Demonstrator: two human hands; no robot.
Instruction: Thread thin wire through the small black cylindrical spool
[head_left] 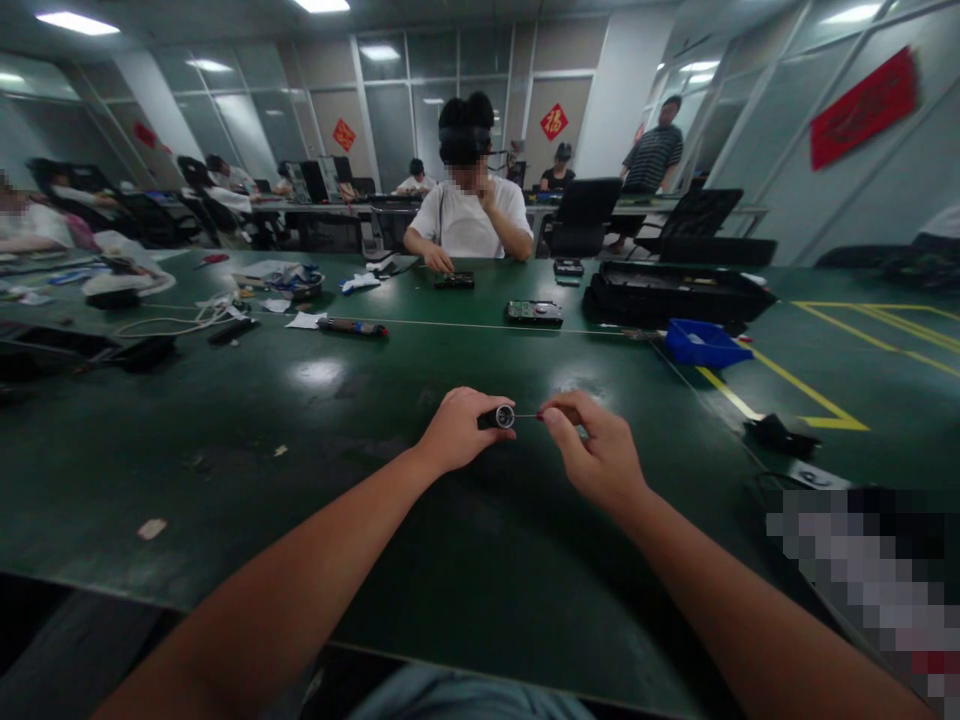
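My left hand (pixel 461 425) is wrapped round a short black cylinder (pixel 502 416) with a silvery ring at its round end, like a small flashlight. That end faces me, and the hand covers the rest. To its right, my right hand (pixel 596 445) pinches a thin screwdriver (pixel 528 416) with a slim metal shaft and a bit of red at the fingertips. The shaft points left at the side of the cylinder's ringed end. Whether its tip touches the cylinder, I cannot tell. Both hands are above the green tabletop (pixel 360 440).
Beyond my hands lie a hard drive (pixel 534 313), a pen-shaped tool (pixel 352 327) and a blue bin (pixel 705 343). A long black tray (pixel 675 292) stands behind the bin. Across the table sits a person (pixel 476 215) with one hand on a dark part (pixel 454 281). Cables (pixel 187 318) lie left.
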